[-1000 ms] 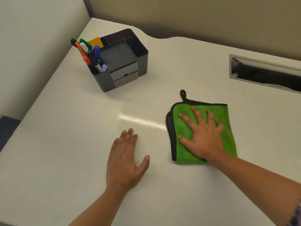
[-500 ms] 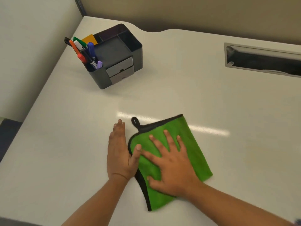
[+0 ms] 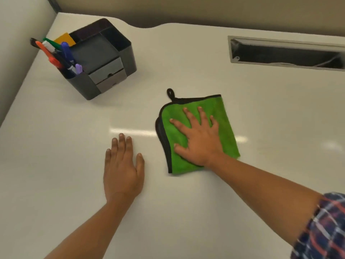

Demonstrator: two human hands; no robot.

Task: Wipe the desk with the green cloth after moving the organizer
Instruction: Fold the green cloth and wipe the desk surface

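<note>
The right hand (image 3: 198,136) lies flat on the green cloth (image 3: 197,133), fingers spread wide and pressed down — the folded cloth sits on the white desk (image 3: 261,109), well apart from the dark organizer (image 3: 99,58) and nearer the person than it. Left of the cloth, not touching it, the left hand (image 3: 122,166) rests palm-down, fingers close together, thumb out.

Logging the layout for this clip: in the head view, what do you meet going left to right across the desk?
Pens → organizer → left hand → green cloth with the right hand flat on it → cable slot.
</note>
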